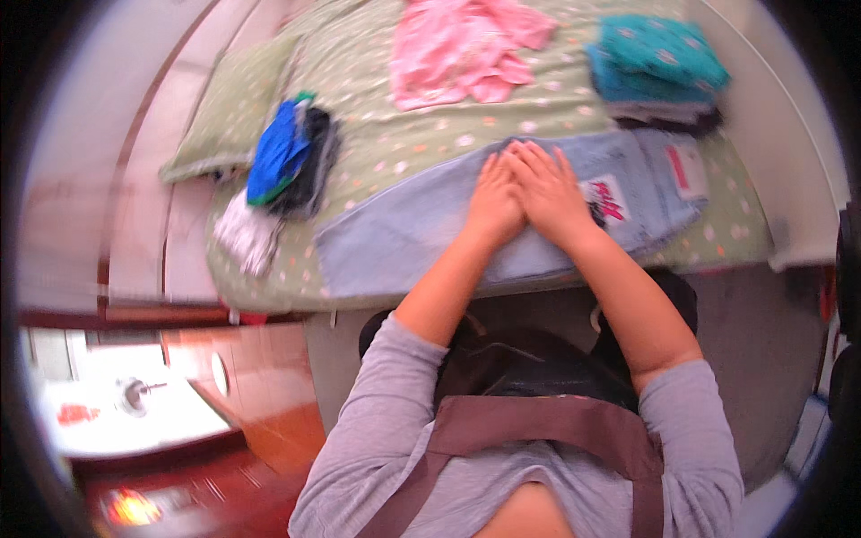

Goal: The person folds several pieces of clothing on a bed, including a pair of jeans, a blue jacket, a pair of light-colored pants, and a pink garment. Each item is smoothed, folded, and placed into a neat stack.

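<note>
A pair of light-blue denim jeans, folded lengthwise, lies along the near edge of the bed. Both my hands rest flat on its middle, side by side with their inner edges touching near the far edge of the denim. My left hand lies with fingers stretched out, holding nothing. Beside it my right hand is also spread on the cloth, close to a white patch with pink and black marks. A white and red label sits at the waist end.
The bed's green flowered sheet carries a pink garment at the far side. A stack of folded clothes stands at right. Blue and black clothes, a white cloth and a pillow are at left.
</note>
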A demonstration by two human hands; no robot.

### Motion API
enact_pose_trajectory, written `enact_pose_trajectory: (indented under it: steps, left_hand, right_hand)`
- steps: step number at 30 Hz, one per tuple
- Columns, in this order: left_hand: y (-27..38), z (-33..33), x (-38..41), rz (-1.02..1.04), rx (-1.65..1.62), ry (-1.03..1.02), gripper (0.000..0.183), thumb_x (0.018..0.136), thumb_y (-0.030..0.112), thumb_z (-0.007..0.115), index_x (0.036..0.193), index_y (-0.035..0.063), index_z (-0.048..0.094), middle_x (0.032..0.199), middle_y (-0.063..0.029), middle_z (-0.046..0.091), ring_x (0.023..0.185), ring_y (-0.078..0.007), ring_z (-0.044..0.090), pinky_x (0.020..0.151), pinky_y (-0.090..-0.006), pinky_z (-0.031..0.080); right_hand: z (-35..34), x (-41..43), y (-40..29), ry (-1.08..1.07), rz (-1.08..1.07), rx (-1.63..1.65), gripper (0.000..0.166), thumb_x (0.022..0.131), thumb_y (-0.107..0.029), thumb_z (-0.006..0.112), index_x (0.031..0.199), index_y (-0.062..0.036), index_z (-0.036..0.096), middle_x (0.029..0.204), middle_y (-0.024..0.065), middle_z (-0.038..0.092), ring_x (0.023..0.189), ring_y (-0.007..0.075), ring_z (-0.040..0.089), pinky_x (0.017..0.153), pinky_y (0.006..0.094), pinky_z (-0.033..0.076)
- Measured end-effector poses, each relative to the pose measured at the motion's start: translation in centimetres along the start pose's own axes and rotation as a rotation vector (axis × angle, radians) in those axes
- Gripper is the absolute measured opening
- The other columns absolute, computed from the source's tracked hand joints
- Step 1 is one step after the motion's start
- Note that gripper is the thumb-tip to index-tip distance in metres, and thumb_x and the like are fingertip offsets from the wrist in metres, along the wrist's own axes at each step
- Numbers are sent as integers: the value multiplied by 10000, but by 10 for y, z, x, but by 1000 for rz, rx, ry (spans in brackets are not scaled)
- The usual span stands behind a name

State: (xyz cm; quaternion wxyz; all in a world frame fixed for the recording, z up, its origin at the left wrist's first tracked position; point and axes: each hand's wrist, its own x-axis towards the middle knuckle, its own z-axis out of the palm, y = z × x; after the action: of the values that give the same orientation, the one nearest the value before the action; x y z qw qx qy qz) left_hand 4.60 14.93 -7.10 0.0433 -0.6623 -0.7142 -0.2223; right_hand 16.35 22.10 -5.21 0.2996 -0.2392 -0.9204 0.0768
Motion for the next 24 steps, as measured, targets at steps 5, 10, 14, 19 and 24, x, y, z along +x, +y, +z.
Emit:
enact_pose_trajectory:
  steps: [5, 10, 14, 19, 24]
  left_hand:
    - [-29, -21, -14, -257, 185, 12, 509, 899, 305, 391, 1357, 84, 375, 1422, -90, 353, 1338, -220, 282, 1113, -397, 157]
    - [-104, -59, -90, -498, 405, -32, 549, 928, 373, 342, 1398, 94, 301, 1458, -78, 288, 1361, -197, 230, 1120, -404, 116]
    - [-164, -134, -149, -776, 490, -128, 553, 924, 408, 354, 1382, 100, 329, 1441, -91, 308, 1347, -235, 252, 1114, -440, 123]
    - [-199, -196, -199, -636, 503, 234, 341, 825, 303, 583, 1116, 126, 592, 1190, -106, 545, 1125, -293, 468, 978, -434, 344]
    - [-199, -184, -169, -455, 299, 210, 224, 772, 252, 655, 947, 114, 645, 958, -98, 618, 960, -299, 538, 821, -415, 429]
  right_hand:
    - [-17, -6, 31, -225, 149, -195, 546, 888, -410, 441, 1351, -123, 404, 1417, 80, 365, 1328, 208, 301, 1094, 436, 182]
    - [-23, -13, 51, -246, 205, -298, 545, 910, -433, 409, 1365, -132, 385, 1424, 73, 355, 1328, 211, 299, 1094, 433, 184]
    - [-25, -14, 56, -236, 203, -353, 543, 914, -438, 399, 1365, -135, 385, 1417, 76, 365, 1321, 210, 310, 1095, 438, 181]
    - [-20, -12, 53, -225, 240, -373, 540, 915, -433, 398, 1362, -132, 386, 1399, 81, 392, 1313, 218, 323, 1093, 450, 180]
    - [-10, -9, 53, -151, 249, -360, 541, 899, -406, 438, 1362, -132, 383, 1378, 107, 412, 1295, 252, 348, 1075, 497, 192]
